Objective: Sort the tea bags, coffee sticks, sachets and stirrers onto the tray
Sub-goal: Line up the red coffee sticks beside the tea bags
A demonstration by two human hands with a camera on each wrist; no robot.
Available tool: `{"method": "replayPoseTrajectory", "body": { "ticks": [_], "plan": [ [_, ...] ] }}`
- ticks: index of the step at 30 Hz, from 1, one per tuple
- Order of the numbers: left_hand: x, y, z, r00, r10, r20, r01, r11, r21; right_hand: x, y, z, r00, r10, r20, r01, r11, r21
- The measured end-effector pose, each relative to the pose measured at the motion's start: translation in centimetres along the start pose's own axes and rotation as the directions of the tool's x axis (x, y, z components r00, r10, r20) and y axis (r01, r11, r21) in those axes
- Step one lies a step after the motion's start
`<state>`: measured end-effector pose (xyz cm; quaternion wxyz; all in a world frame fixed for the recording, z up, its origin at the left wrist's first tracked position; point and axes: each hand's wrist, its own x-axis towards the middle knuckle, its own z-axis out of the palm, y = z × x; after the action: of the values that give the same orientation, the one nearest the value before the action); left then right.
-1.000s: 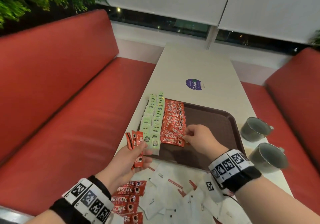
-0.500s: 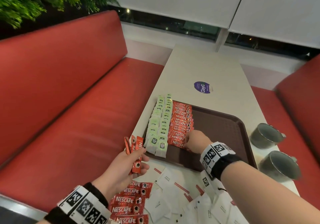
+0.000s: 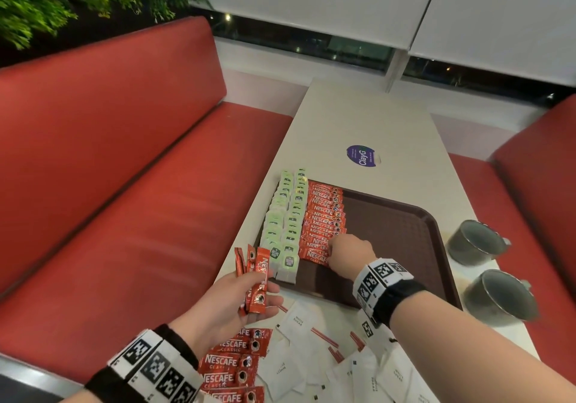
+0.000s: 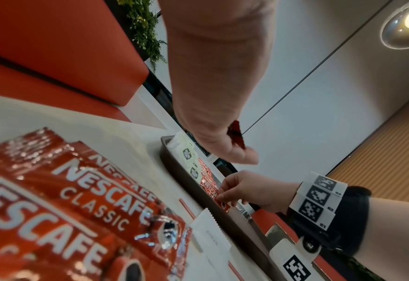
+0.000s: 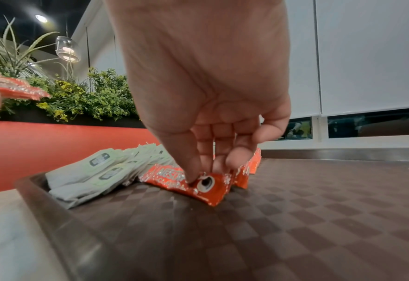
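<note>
A brown tray point(image 3: 405, 231) carries two columns of green tea bags point(image 3: 286, 222) and a row of red Nescafe coffee sticks point(image 3: 324, 212). My right hand point(image 3: 335, 254) is at the near end of that row. Thumb and fingers pinch the end of the nearest coffee stick point(image 5: 213, 192), which lies on the tray floor point(image 5: 318, 209). My left hand point(image 3: 246, 303) hovers by the tray's near left corner and grips a few upright coffee sticks point(image 3: 257, 275). More coffee sticks point(image 3: 230, 365), white sugar sachets point(image 3: 299, 324) and red-striped stirrers point(image 3: 324, 337) lie on the table before the tray.
Two grey metal cups point(image 3: 477, 240) point(image 3: 498, 296) stand on the table right of the tray. A purple sticker point(image 3: 361, 155) marks the white table beyond it. Red benches point(image 3: 124, 184) flank the table on both sides.
My right hand has drawn back along the coffee row to its near end and come down onto the tray with a stick. My left hand holds its bundle in much the same place.
</note>
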<state>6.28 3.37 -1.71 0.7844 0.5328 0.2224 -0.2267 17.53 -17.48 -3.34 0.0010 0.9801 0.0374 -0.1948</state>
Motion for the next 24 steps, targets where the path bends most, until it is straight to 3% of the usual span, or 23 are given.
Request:
{"method": "replayPoseTrajectory", "body": {
  "ticks": [5, 12, 15, 19, 24],
  "plan": [
    [-0.3, 0.3, 0.8, 0.999, -0.013, 0.040, 0.012, 1.000, 0.013, 0.0, -0.1, 0.1, 1.000, -0.004, 0.008, 0.005, 1.000, -0.016],
    [-0.2, 0.4, 1.0, 0.996, -0.031, 0.085, 0.030, 1.000, 0.006, -0.8, -0.3, 0.4, 0.993, -0.014, -0.121, 0.010, 0.999, -0.035],
    [0.1, 0.4, 1.2, 0.996, -0.012, 0.093, 0.015, 0.999, -0.033, -2.3, -0.7, -0.3, 0.971, -0.057, -0.234, 0.093, 0.985, 0.144],
    [0.5, 0.6, 1.6, 0.996, 0.053, 0.066, -0.049, 0.997, -0.061, -6.6, -2.8, -1.0, 0.945, -0.239, -0.222, 0.325, 0.751, 0.575],
    [0.9, 0.1, 2.7, 0.992, 0.100, 0.080, -0.095, 0.993, -0.063, -8.5, -4.9, 0.2, 0.924, -0.274, -0.267, 0.380, 0.585, 0.716]
  ]
}}
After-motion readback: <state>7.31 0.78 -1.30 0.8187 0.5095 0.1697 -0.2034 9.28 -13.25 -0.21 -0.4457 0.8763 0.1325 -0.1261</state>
